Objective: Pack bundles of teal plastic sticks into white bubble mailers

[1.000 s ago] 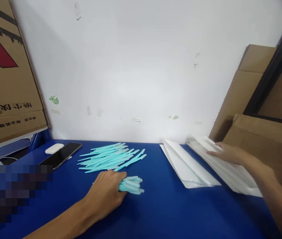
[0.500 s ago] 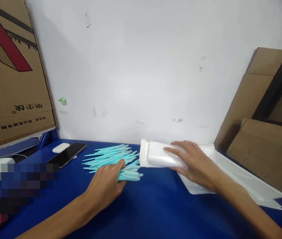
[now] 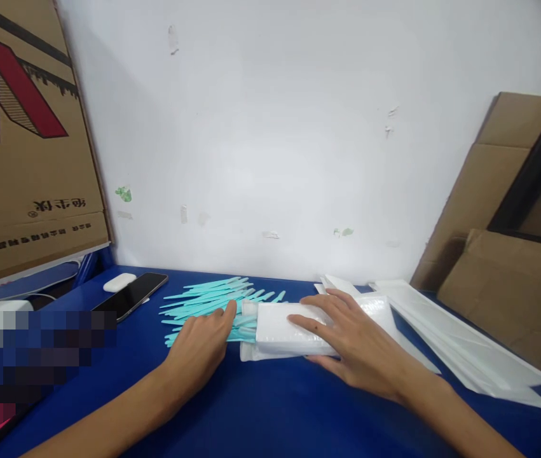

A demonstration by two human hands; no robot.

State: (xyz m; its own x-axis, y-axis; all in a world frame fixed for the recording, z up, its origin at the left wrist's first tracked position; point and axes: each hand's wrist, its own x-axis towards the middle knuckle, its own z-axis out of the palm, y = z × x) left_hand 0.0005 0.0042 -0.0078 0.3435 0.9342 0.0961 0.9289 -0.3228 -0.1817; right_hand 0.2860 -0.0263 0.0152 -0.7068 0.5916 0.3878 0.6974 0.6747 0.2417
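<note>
The left hand (image 3: 198,351) grips a bundle of slim turquoise plastic sticks (image 3: 244,334), tips at the open end of the boxy white plastic sleeve (image 3: 277,326) that the right hand (image 3: 353,340) clasps; uneven tips could snag there.

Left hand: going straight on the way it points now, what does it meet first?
Most likely the open end of the white pouch; the turquoise sticks in the left hand appear to reach into it, though the exact gap is hard to judge.
</note>
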